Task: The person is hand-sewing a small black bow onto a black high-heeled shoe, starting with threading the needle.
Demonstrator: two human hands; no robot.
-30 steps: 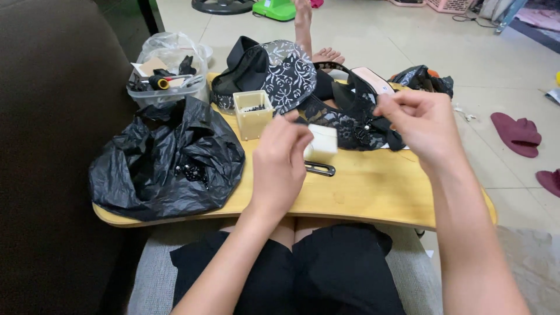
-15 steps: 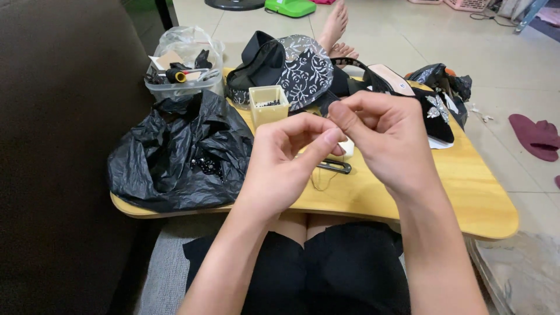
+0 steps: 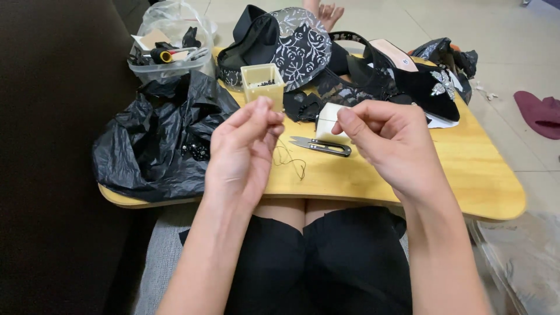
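My left hand (image 3: 242, 146) hovers over the wooden lap tray (image 3: 466, 169) with thumb and forefinger pinched on a thin black thread (image 3: 290, 160). The thread hangs in a loose loop down to the tray. My right hand (image 3: 391, 143) is held a little to the right, its thumb and forefinger also pinched together. Whatever sits between them is too small to see. Black thread snips (image 3: 322, 146) lie on the tray between my hands, next to a small white block (image 3: 328, 116).
A small cream box of dark beads (image 3: 263, 83) stands behind my left hand. A crumpled black plastic bag (image 3: 154, 140) lies left, a clear tub of odds and ends (image 3: 169, 55) behind it. Black lace fabric (image 3: 297, 44) and a black shoe with a crystal ornament (image 3: 420, 84) fill the back. A maroon slipper (image 3: 539, 111) lies on the floor.
My hands came together over the tray, then drew apart sideways. The thread now hangs from my left fingers. The view has moved closer and shifted right.
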